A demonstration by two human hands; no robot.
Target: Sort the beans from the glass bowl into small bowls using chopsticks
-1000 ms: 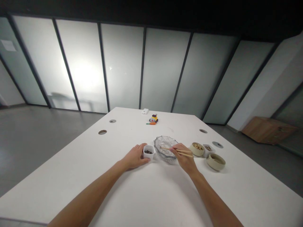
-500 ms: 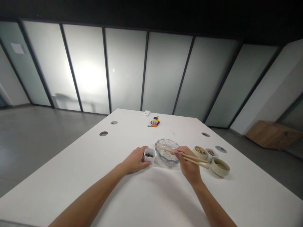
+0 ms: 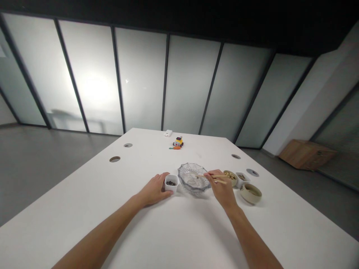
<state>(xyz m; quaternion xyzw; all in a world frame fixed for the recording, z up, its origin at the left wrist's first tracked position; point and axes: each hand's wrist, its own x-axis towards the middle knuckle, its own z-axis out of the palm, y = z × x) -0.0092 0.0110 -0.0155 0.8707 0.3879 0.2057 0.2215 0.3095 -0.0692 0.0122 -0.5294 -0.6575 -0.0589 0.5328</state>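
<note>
My left hand is closed around the side of a small white square cup, thumb in front and fingers behind. Small dark pieces lie inside the cup. Wooden chopsticks are gripped in my right hand, their tips over a clear cut-glass bowl. A tiny dark piece shows near the tips, too small to name. The glass bowl stands just right of the cup.
Right of my right hand stand a beige bowl of pale nuts or beans, a second white cup and another beige bowl. Farther back on the white table are a toy car, a toy carrot and a white box-like thing.
The chopstick tips have moved from the glass bowl's left rim to over its middle. My left hand keeps its hold on the cup. The whole view has shifted slightly.
</note>
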